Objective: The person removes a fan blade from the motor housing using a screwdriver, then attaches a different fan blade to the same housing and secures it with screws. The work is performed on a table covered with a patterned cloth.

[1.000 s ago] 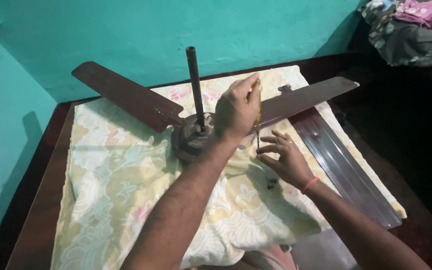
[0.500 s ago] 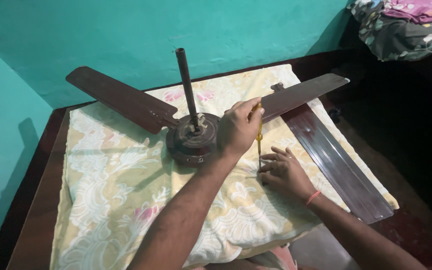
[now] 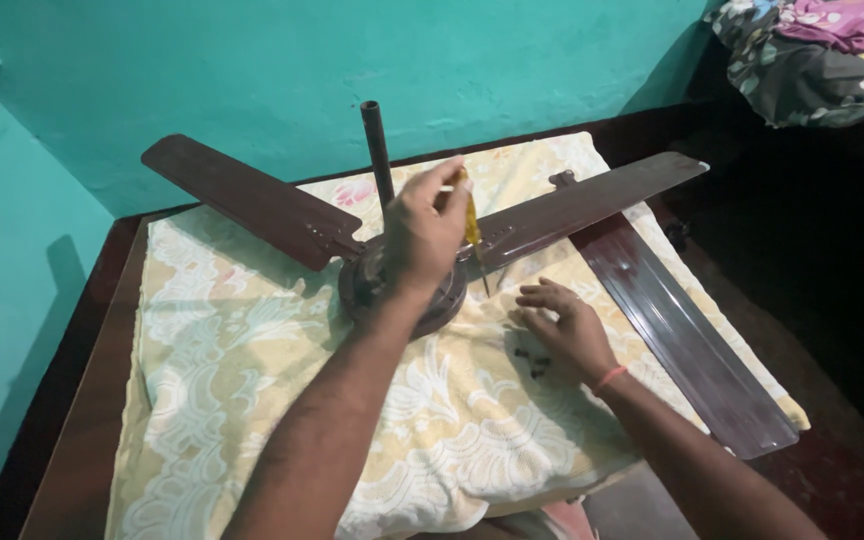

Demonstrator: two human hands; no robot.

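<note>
we are gripping a yellow-handled screwdriver (image 3: 472, 228) in our left hand (image 3: 422, 235) over the ceiling fan motor (image 3: 402, 285); our right hand (image 3: 562, 325), fingers loosely spread and holding nothing, is resting beside small dark screws (image 3: 532, 362) on the floral cloth (image 3: 222, 350).

Dim, warm indoor light falls from above and to the right; the wall (image 3: 252, 70) is evenly lit, the right corner sinks into black. Soft shadows fall leftward. The left hand (image 3: 422, 235) is slightly motion-blurred.
</note>
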